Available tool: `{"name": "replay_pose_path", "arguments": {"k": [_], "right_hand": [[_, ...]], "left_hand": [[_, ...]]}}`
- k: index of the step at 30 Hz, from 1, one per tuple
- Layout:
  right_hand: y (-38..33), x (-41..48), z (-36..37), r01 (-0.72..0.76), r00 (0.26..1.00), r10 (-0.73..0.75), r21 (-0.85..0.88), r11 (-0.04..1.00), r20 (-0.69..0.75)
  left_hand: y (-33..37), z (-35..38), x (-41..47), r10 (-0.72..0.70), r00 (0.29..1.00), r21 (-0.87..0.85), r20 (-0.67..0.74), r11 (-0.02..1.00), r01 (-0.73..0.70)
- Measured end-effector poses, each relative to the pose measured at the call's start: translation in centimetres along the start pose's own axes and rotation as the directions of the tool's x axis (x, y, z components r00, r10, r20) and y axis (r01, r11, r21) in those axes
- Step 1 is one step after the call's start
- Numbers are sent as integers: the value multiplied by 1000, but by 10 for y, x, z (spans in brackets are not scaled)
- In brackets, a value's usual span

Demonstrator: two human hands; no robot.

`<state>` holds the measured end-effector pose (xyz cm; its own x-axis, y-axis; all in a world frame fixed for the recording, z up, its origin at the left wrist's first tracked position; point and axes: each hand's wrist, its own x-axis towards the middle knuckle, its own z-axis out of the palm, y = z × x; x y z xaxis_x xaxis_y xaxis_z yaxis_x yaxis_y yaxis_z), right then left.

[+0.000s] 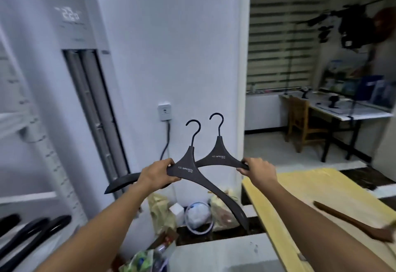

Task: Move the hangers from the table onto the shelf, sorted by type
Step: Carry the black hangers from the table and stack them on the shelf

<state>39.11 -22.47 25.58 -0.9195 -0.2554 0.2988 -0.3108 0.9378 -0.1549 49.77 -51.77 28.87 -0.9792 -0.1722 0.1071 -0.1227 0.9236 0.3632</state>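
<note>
Nearest, at lower left, black hangers (56,224) lie on the shelf (25,196), and a brown wooden hanger (351,222) waits on the counter (310,186) to the right. Farther out, in mid-air, the left hand (155,174) has its grip curled round the front dark hanger (188,165), while the right hand (257,170) pinches an arm end of the rear dark hanger (218,156). Both look like one type, so they are best swung left together and laid beside the black ones, hooks aligned.

A tall white air conditioner (70,61) stands up and left of the fingers (169,161). Its lit screen (69,13) shows 22. A wall socket (164,112) with a dark cable (166,141) is just above them. Far to their right, a wooden chair (304,126) stands below striped blinds (285,31). Plastic bags (159,213) lie on the floor (267,147) under them.
</note>
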Motion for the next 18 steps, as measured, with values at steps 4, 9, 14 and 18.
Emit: {"name": "replay_pose_path", "arguments": {"k": [4,9,14,18], "right_hand": [[-64,7,16,109,994,-110,72,991,11],[-141,7,39,247,968,-251,147,958,5],[-206,1,60,390,913,-404,173,905,56],[-249,-1,75,509,846,-529,193,839,68]], "left_hand": [[-56,-22,-33,-126,991,17,-51,992,127],[-113,-41,-80,-241,962,-4,-128,970,243],[-155,-51,-128,-373,909,2,-187,925,380],[-185,-55,-163,-479,848,-39,-226,875,483]]}}
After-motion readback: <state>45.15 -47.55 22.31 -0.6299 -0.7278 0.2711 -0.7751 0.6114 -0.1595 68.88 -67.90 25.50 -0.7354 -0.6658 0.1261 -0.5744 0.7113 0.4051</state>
